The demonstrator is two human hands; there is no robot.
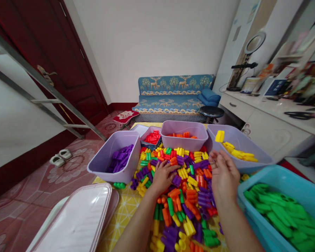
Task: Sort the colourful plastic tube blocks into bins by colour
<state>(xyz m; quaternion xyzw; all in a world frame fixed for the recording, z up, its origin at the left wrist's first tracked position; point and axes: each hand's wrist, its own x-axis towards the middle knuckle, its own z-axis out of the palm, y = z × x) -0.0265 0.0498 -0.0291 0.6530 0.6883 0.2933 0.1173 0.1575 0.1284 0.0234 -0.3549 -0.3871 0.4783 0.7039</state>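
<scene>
My left hand [163, 177] rests on a mixed pile of plastic building pieces, its fingers spread beside an orange piece [173, 161] and a purple piece [176, 181]. My right hand [224, 174] is raised at the right of the pile, open and slightly curled, with nothing visible in it. A yellow piece [219, 136] hangs in the air just beyond its fingertips, apart from them. Behind it stands a lilac bin [262, 150] holding yellow pieces [237, 152]. The undersides of my left fingers are hidden.
Purple pieces fill a lilac bin [94, 166] at left. Orange pieces lie in another bin [183, 142], red ones in a small box [151, 137]. A blue bin [254, 206] holds green pieces. Stacked lids [76, 220] sit front left; a sofa [173, 94] stands behind.
</scene>
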